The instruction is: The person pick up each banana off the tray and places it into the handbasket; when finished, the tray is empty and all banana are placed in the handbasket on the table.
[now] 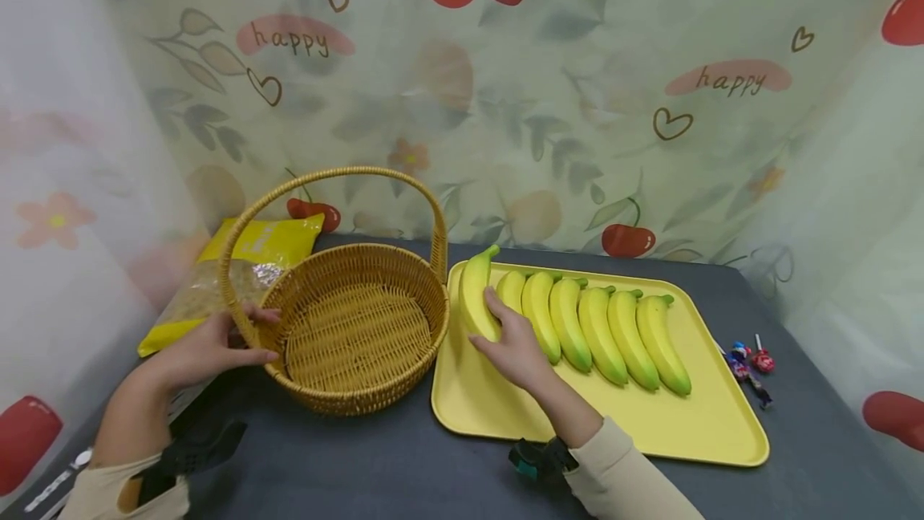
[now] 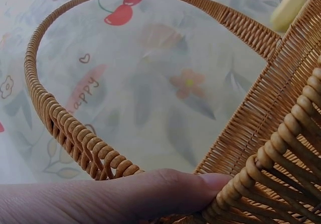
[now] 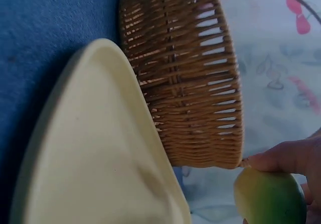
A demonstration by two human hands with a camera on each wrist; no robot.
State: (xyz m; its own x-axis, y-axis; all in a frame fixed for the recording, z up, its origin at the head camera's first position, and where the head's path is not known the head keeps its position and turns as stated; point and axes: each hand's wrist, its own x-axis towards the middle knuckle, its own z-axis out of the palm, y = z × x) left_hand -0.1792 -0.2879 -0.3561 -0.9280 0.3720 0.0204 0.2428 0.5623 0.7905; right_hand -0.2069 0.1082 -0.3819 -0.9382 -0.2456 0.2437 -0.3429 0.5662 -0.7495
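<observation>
A round wicker basket (image 1: 361, 335) with a tall arched handle stands left of the middle, nothing inside it. My left hand (image 1: 209, 347) grips its left rim at the foot of the handle; in the left wrist view the thumb (image 2: 165, 191) lies over the woven edge. In my right hand (image 1: 520, 343) is a banana (image 1: 476, 295), pinched between thumb and fingers above the left end of a yellow tray (image 1: 693, 424). The right wrist view shows this banana (image 3: 271, 196) end-on, close to the basket's rim. Several more bananas (image 1: 595, 331) lie in a row on the tray.
Behind the basket's left side leans a yellow and clear plastic bag (image 1: 277, 239). Wrapped lollipops (image 1: 751, 363) lie on the dark table (image 1: 346, 464) right of the tray. A printed curtain (image 1: 505, 127) closes off the back and sides.
</observation>
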